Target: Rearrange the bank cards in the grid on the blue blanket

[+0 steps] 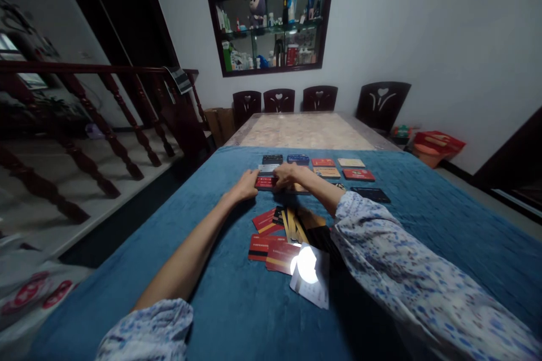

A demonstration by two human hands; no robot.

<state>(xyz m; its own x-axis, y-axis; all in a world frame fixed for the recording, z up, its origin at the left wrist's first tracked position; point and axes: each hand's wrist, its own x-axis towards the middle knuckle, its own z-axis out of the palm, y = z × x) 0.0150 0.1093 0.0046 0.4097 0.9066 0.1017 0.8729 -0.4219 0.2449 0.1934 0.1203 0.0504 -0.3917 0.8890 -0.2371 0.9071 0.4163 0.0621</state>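
One red card (264, 183); left hand (246, 185) at its left end, right hand (289, 174) over its right; hands apart, clamping unclear; best squared lightly, sparing silver card (266, 168) beyond.

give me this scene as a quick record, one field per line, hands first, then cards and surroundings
left hand: at the left end of a red card
right hand: fingers near that card's right end; exact grip unclear
farther cards: laid out in rows, including a dark blue card
nearer cards: loose, overlapping red cards and a pale card with bright glare
surface: blue cloth over the table's near part
background: dark chairs, wall cabinet
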